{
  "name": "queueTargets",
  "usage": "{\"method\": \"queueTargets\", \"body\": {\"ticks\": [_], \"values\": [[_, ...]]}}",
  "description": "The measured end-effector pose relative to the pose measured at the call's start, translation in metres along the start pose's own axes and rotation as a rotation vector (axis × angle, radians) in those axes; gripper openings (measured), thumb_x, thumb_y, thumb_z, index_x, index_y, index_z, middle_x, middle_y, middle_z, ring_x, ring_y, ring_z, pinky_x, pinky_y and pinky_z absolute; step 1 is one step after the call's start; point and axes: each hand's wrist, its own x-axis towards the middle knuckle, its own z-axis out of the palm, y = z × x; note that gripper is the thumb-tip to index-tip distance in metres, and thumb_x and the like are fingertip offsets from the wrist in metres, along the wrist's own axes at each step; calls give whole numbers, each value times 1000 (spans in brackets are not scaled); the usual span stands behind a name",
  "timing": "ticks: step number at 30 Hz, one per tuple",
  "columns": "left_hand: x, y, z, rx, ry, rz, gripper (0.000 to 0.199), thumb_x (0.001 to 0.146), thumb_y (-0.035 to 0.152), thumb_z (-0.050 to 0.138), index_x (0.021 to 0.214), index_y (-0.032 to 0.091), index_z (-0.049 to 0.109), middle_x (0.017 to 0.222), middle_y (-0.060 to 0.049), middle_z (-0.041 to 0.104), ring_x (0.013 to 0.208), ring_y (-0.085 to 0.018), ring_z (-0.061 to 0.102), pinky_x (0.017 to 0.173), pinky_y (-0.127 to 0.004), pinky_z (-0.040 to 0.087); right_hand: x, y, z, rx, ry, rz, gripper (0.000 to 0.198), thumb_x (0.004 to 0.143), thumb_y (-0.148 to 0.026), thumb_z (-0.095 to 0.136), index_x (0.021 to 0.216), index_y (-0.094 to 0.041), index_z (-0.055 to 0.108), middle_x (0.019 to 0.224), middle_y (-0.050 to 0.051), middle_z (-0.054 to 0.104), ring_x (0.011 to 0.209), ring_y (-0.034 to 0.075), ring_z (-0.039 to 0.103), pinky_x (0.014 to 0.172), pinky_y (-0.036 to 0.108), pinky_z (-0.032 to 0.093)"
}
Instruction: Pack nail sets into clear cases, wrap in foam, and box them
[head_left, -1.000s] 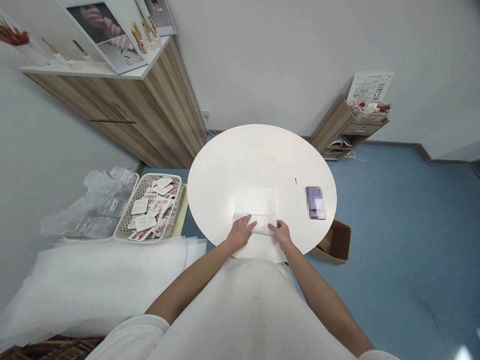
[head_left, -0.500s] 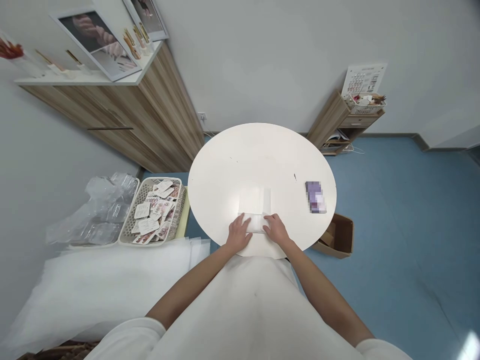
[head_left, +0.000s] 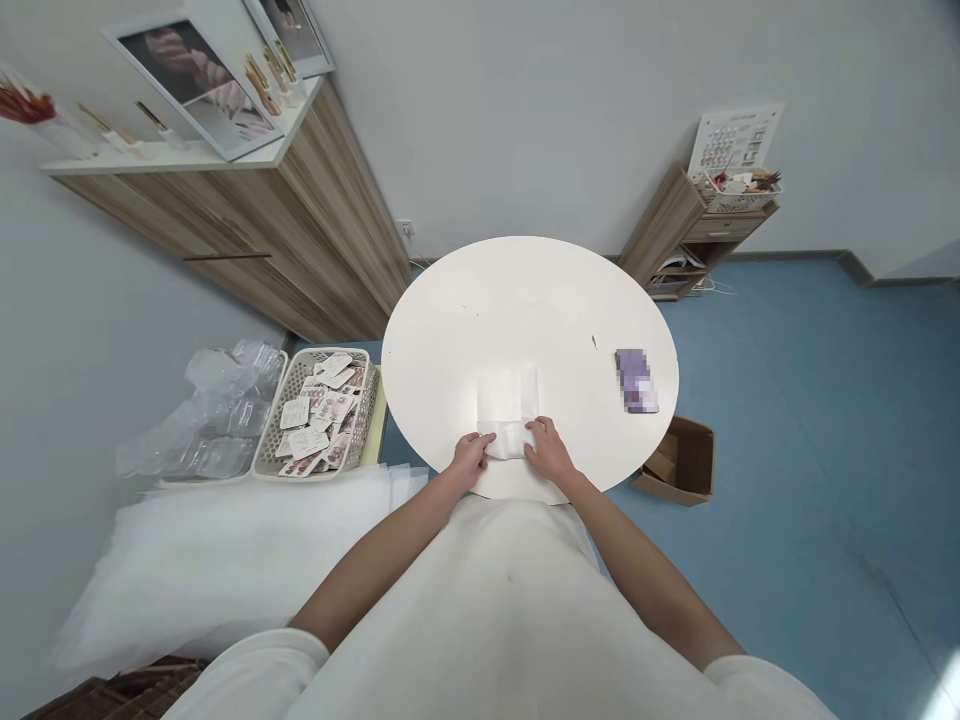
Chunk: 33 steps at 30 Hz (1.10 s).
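A thin, translucent white wrapping sheet (head_left: 498, 398) lies partly folded near the front edge of the round white table (head_left: 435, 320). Its near part is turned over into a band, and the right side has a folded strip. My left hand (head_left: 469, 457) pinches the left end of that near fold between thumb and fingers. At the other end, my right hand (head_left: 550, 452) grips the fold with curled fingers. Whether anything lies inside the fold is hidden.
A purple, pixelated object (head_left: 636, 380) lies at the table's right. Left of the table stand a basket of printed cards (head_left: 367, 410), clear plastic packaging (head_left: 225, 400) and a stack of white sheets (head_left: 247, 560). An open cardboard box (head_left: 694, 465) sits on the floor at right.
My left hand has drawn its fingers in from lying over the fold to pinching its left end. My right hand stays at the right end. The view has shifted slightly.
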Motion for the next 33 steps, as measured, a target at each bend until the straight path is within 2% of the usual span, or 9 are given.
{"method": "queueTargets", "body": {"ticks": [3,8,11,15,20,23,28,31,33], "values": [[-2,6,-4,26,-85,47,16,66,30,59,72,17,52,58,3,48,49,-8,45,46,-21,37,-2,0,2,9,15,-17,39,73,-19,45,112,-20,44,118,9,35,102,22,44,81,35,42],[-7,18,10,253,-146,273,7,64,19,57,69,18,53,58,4,49,54,-9,47,51,-21,38,0,-3,8,61,54,-45,37,70,-17,49,106,-21,49,113,9,36,102,23,42,82,38,41],[-7,24,27,387,-169,356,6,63,15,56,67,18,52,55,4,49,52,-9,47,50,-21,38,2,-5,10,88,82,-23,33,67,-16,50,100,-20,53,102,9,40,94,21,46,78,37,43],[-9,24,42,435,-186,370,1,68,19,53,69,18,53,60,1,55,58,-12,51,54,-23,40,3,-4,6,180,25,34,31,63,-16,51,94,-19,55,84,4,48,77,17,50,70,31,44],[-14,20,41,475,-262,421,21,79,22,37,80,19,58,77,-3,58,75,-16,55,66,-28,44,5,1,0,423,-1,114,26,70,-26,43,93,-21,55,70,-2,52,63,12,50,63,27,44],[-16,14,34,556,-259,539,26,77,16,38,92,20,59,88,-5,56,86,-17,53,76,-31,44,5,1,4,391,69,136,24,70,-30,46,90,-20,54,68,-2,50,62,13,48,62,27,43],[-15,8,25,737,-95,729,38,77,24,44,115,20,45,116,-9,45,108,-23,42,88,-39,38,5,2,12,332,73,111,24,70,-23,43,93,-20,52,72,-1,49,66,13,48,66,28,44],[-14,9,26,839,-142,809,44,77,29,45,121,22,39,130,-8,35,120,-25,31,95,-41,31,4,2,9,315,28,113,29,71,-21,41,99,-19,50,73,0,50,65,13,49,66,30,44],[-13,9,28,883,-178,824,47,78,28,45,123,22,36,134,-8,33,124,-25,27,98,-41,26,2,2,4,287,14,87,36,72,-19,40,107,-18,47,82,3,52,71,14,51,69,31,45]]}}
